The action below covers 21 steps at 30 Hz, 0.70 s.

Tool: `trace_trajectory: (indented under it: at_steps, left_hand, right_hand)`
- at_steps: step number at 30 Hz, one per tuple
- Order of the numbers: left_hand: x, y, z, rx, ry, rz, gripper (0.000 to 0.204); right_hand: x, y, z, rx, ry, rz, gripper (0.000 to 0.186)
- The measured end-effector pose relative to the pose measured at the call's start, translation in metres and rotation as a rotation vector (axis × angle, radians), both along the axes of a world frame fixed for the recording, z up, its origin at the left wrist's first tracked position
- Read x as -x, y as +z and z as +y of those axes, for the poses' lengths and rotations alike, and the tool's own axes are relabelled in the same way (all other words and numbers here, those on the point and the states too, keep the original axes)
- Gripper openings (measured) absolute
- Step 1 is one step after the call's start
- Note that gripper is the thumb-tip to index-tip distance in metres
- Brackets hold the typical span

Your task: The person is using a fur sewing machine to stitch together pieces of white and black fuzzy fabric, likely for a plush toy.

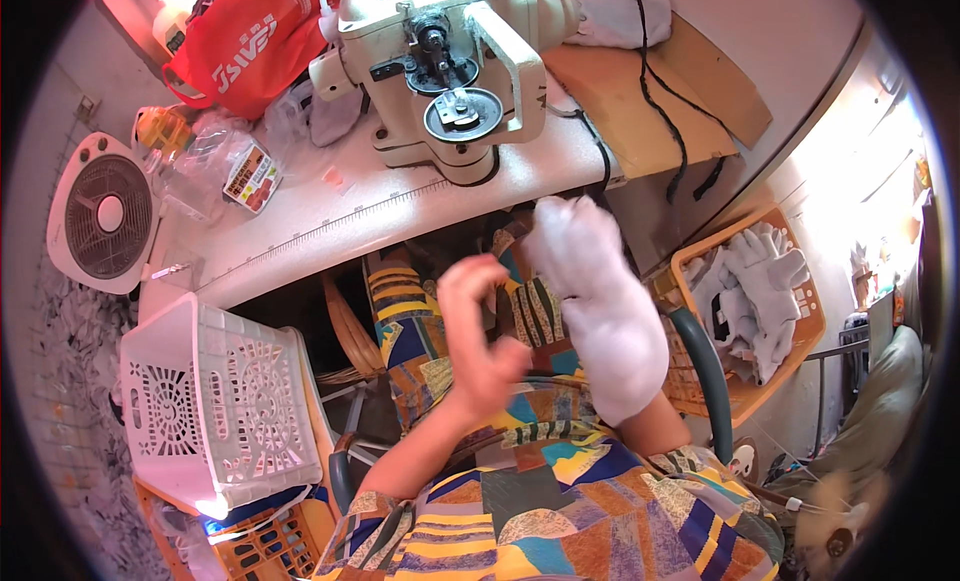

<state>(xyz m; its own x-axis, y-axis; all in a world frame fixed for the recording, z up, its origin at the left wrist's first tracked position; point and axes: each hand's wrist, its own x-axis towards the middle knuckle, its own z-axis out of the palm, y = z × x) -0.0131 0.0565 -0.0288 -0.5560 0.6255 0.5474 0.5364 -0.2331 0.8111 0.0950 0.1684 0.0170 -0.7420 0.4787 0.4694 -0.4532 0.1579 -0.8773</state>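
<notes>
Over my lap, my left hand (480, 336) is blurred, its curved fingers apart from the thumb with nothing visible between them. To its right, a pale white fabric piece (605, 321), like a glove or mitt, covers my right hand (590, 281) up to the wrist, hiding the fingers. Above both hands stands a cream sewing machine (515, 96) with two stacked dark discs at its head, on a white table (290, 226) with a ruler strip along the front edge.
An orange basket (815, 311) of pale fabric pieces stands right; a white basket (220, 401) over an orange crate (260, 546) and a fan (110, 211) stand left. A red bag (240, 46), plastic packages (215, 161) and cardboard (600, 106) with black cords lie on the table.
</notes>
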Motion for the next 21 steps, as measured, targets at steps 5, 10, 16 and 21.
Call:
trace_trajectory:
  at_steps: [5, 10, 16, 21]
  left_hand:
    - [0.04, 0.016, -0.013, -0.209, -0.468, -0.9, 0.093]
    - [0.037, 0.028, -0.016, -0.291, -0.6, -0.806, 0.104]
    - [0.029, 0.004, -0.005, -0.488, -0.541, -0.572, 0.073]
    - [0.025, 0.007, -0.009, -0.436, -0.242, -0.639, 0.027]
  right_hand:
    - [0.006, 0.036, -0.019, -1.121, -0.174, -0.269, 0.062]
    - [0.02, 0.03, -0.027, -1.195, -0.139, -0.228, 0.051]
    - [0.025, 0.026, -0.03, -1.085, 0.015, -0.126, 0.05]
    - [0.021, 0.005, -0.039, -0.779, 0.207, -0.15, 0.06]
